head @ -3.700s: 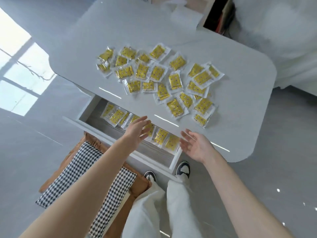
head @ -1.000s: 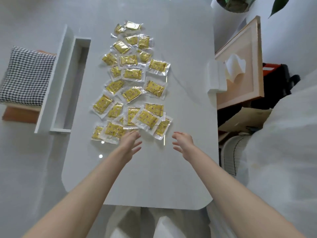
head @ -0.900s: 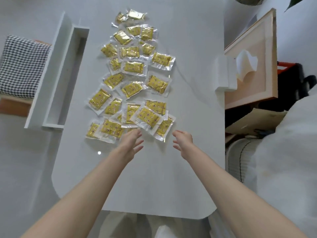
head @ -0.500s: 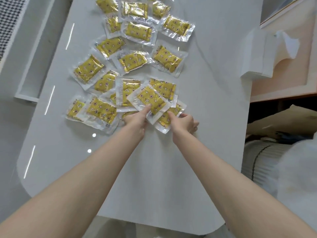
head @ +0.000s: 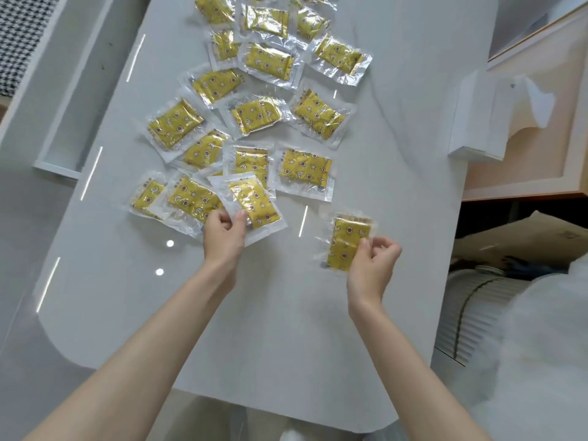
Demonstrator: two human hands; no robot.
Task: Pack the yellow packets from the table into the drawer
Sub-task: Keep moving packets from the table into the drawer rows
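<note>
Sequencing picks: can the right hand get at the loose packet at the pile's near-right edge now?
Likely reachable: that packet lies uncovered, with bare table between it and the right hand. But its fingers already pinch another packet, so grasping looks doubtful.

My clear-wrapped yellow packets [head: 305, 114] carry small star-and-moon prints on the glossy pale grey table [head: 286, 329]; left of it, a black-and-white houndstooth cushion [head: 19, 36].

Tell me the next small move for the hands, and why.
Probably carry both over to the open drawer on the left: the left hand pinches one yellow packet, the right hand holds another packet, so both hands are full.
</note>
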